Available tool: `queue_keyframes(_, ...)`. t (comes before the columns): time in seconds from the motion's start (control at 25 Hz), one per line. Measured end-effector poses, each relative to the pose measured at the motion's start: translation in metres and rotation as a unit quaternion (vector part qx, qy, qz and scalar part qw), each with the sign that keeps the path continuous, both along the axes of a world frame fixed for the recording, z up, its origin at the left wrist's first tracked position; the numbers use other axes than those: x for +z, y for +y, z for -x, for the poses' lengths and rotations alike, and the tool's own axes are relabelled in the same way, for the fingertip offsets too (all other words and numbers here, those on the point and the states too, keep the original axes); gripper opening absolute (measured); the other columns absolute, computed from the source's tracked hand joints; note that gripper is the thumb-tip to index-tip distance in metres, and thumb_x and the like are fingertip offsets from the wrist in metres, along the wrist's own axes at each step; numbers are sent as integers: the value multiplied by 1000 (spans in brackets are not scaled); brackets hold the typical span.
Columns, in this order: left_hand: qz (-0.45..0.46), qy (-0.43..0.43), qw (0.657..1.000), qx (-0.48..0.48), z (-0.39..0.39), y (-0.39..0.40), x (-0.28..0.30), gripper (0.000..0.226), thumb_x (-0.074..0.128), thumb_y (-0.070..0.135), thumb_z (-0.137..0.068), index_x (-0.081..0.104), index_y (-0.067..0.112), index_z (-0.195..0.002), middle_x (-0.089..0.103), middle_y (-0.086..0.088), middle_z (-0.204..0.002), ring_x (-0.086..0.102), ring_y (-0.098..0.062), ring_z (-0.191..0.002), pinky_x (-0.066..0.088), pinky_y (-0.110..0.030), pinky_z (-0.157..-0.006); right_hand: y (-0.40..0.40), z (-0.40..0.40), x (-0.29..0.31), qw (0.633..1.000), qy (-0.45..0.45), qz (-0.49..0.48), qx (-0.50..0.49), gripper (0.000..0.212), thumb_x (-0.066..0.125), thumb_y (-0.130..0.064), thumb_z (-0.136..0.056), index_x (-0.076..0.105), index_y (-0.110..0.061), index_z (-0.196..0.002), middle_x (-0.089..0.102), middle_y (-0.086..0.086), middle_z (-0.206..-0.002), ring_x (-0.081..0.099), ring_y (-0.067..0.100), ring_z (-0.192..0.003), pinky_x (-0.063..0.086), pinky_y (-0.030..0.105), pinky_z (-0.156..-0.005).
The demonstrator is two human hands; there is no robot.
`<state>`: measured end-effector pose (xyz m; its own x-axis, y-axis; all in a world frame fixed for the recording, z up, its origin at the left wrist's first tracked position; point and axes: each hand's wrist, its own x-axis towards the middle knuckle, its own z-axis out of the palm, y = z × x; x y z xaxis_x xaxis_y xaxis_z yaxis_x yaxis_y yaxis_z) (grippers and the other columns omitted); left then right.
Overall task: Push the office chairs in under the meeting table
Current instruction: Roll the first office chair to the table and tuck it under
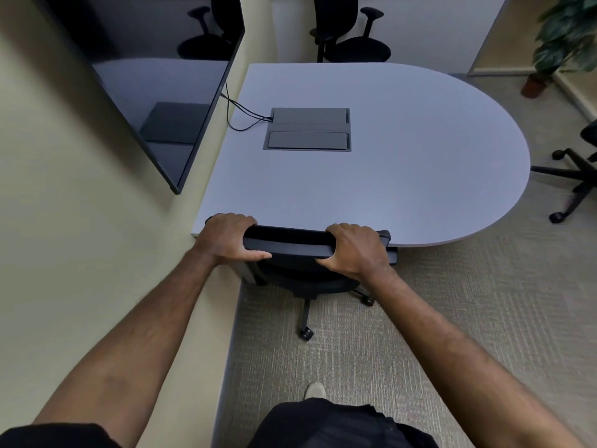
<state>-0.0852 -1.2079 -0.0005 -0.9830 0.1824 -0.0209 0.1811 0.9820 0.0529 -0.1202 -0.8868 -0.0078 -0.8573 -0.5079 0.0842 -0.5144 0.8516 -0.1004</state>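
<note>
Both hands are gripping the top of a chair's backrest (pixel 290 245) at the near edge of the bench (pixel 387 156). The left hand (pixel 226 239) is sitting at the backrest's left end, its fingers (pixel 231 219) curling over the far side and the thumb lying along the near face. The right hand (pixel 353 248) is mirroring this at the right end, its fingers (pixel 344 228) hooking over the top, so both sets are clamping on the backrest.

This near chair (pixel 303 279) is looking almost fully in: the backrest is nearly meeting the bench edge, most of the seat is hiding below the top, and only the rear legs and castors are showing on the carpet. I judge that little or no travel is left here.

The backrest's long axis is running left to right, parallel to the straight bench edge, and the chair is facing away from the person, toward the bench.

More work seems to be waiting. A far chair (pixel 352 43) is standing beyond the bench's opposite edge, seemingly not tucked under it. At the right, only the base of a third chair (pixel 575 179) is showing, standing apart from the rounded end. Both probably need pushing in.

A cable box (pixel 308 129) is lying in the bench top, and a screen (pixel 155 76) is hanging on the left wall.
</note>
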Motion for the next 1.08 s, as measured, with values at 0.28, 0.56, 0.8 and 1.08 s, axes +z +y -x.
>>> queue_keyframes(0.28,5,-1,1000,15,3,9,-6,107,33,108,-63,66,24,-120,72,6,-107,66,-21,-96,54,-42,-85,8,15,-5,1000,0,5,12,72,56,-87,-77,69,-25,-112,70,-6,-91,67,20,-80,51,37,-71)
queue_keyframes(0.56,12,12,1000,11,-1,14,-8,106,33,108,-64,67,24,-117,72,6,-104,68,-23,-93,55,-42,-80,11,11,-12,1000,2,13,2,68,58,-82,-77,69,-27,-115,73,-6,-96,68,20,-85,55,38,-73)
queue_keyframes(0.8,17,19,1000,9,-5,19,-8,96,45,101,-67,67,22,-116,73,3,-104,68,-25,-93,51,-41,-79,14,6,-21,999,21,31,-5,76,53,-86,-75,70,-25,-118,75,-5,-99,71,23,-90,56,41,-80)
queue_keyframes(1.08,16,10,1000,20,-11,23,-6,102,38,104,-66,68,22,-118,73,3,-106,68,-25,-95,51,-41,-81,17,4,-24,999,21,44,-10,73,63,-81,-76,69,-26,-122,75,-6,-104,71,22,-93,56,40,-84)
